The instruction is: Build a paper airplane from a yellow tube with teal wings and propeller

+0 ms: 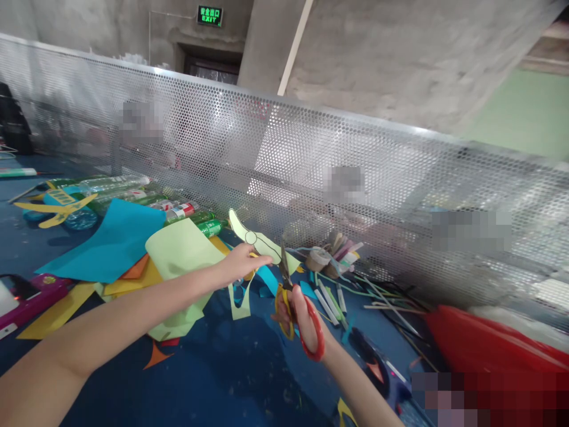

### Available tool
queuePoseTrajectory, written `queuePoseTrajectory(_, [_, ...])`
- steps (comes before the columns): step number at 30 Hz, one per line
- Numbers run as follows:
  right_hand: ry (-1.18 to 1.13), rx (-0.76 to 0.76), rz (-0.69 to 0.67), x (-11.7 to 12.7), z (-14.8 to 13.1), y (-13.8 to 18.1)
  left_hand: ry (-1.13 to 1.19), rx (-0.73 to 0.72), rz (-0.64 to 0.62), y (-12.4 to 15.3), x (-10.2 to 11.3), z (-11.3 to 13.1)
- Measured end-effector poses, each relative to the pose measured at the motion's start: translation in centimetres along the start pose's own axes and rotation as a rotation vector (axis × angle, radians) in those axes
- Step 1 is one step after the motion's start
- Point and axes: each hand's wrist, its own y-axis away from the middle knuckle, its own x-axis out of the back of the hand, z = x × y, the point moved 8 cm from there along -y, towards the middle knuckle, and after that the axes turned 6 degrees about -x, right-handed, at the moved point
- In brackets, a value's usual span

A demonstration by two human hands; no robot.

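Note:
Between the fingers of my left hand point(242, 262) is a light green paper cutout point(242, 226), long and curved, with a circle drawn on it. My right hand point(304, 317) has its fingers through the loops of scissors point(285, 279) with red and yellow handles. The scissor blades point up and meet the right part of the cutout, near a drawn dark line. Below my left hand a light green paper scrap point(240, 303) with a curved notch hangs or lies over the blue table; I cannot tell which.
Light green paper point(182, 246), blue paper point(111, 240) and yellow sheets lie at the left. Behind them are plastic bottles point(180, 212) and a yellow cutout point(62, 206). A perforated metal screen point(213, 136) bounds the table. Glue sticks point(326, 305) and a red bag point(480, 338) lie at the right.

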Motion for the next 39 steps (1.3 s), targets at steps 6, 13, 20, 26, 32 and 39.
queuePoseTrajectory(6, [0.035,-0.015,-0.044,0.0,-0.1,0.1,-0.072,-0.035,-0.013,-0.5,0.6,0.2])
queuePoseTrajectory(13, [0.040,-0.060,-0.051,-0.1,-0.1,0.2,-0.082,-0.083,-0.043,-0.9,0.9,0.2])
queuePoseTrajectory(20, [0.038,-0.064,-0.041,0.1,0.4,0.1,-0.105,-0.096,-0.054,-1.0,1.0,0.4])
queuePoseTrajectory(26, [0.067,-0.060,-0.044,-0.1,0.4,0.0,-0.156,-0.150,-0.025,-1.3,1.3,0.7])
queuePoseTrajectory(32, [0.034,-0.074,-0.035,-0.1,0.9,-0.2,-0.156,-0.112,-0.015,-1.3,1.4,0.2])
queuePoseTrajectory(39, [-0.007,-0.095,-0.027,-0.2,1.1,-0.2,-0.001,-0.018,-0.033,-0.9,0.9,-0.3])
